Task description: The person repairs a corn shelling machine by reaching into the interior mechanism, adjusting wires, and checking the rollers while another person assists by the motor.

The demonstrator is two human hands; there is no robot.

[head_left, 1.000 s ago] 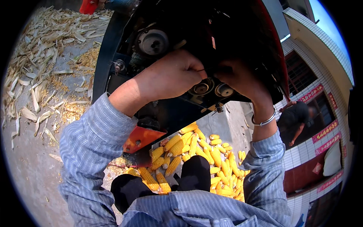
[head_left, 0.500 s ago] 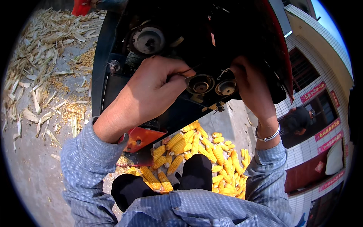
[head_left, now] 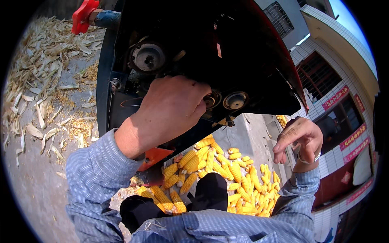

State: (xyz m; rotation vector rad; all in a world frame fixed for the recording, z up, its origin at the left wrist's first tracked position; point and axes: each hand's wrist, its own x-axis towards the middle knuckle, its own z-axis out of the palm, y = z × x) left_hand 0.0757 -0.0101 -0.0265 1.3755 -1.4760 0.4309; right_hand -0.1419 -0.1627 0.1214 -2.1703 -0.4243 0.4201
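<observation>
My left hand [head_left: 168,111] is closed in a pinch over the open underside of a dark machine [head_left: 106,77], beside a round roller end [head_left: 212,99]. From behind this hand a thin, bent wire [head_left: 130,102] sticks out to the left; its other end is hidden. A second roller end [head_left: 235,101] shows just to the right, and a larger round hub [head_left: 148,57] lies up and to the left. My right hand [head_left: 300,138], with a metal bangle at the wrist, hovers away from the machine, loosely curled, fingers apart and holding nothing visible.
Yellow corn cobs [head_left: 243,178] are heaped around my feet. Dry husks [head_left: 40,60] and loose kernels [head_left: 79,117] cover the ground at left. A red knob [head_left: 84,17] juts from the machine's upper left. A tiled building [head_left: 312,56] stands at right.
My right hand has left the roller ends and moved down and right, its fingers loosening. My left hand has shifted slightly down, covering part of one roller end; the wire now shows at its left.
</observation>
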